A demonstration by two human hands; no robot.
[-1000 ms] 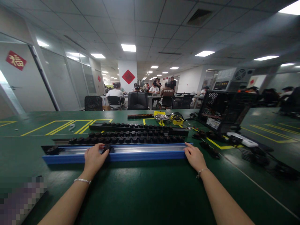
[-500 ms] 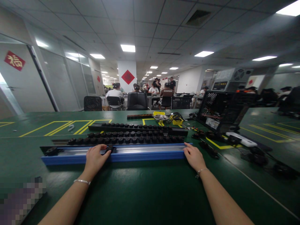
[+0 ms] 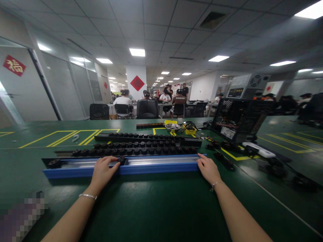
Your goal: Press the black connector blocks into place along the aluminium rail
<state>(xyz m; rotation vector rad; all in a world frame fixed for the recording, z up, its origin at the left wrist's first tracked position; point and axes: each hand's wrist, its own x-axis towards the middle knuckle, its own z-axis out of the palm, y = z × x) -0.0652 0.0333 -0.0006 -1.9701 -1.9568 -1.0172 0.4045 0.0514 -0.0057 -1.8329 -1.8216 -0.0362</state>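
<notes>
Slid rightward, black clip (image 3: 122, 160) lies just past the left hand (image 3: 102, 171), fingers spread; right hand (image 3: 208, 169) flat on rail (image 3: 156, 167).

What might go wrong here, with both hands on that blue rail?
The small black part by the left hand might jam or tip in the blue rail. The right hand only rests on the rail's end, so the rail may slide into the rows of black parts behind.

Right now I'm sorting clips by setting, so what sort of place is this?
Likely an assembly workshop in an open-plan office: a green worktable marked with yellow lines, a blue rail beside rows of black parts, an open computer case.
</notes>
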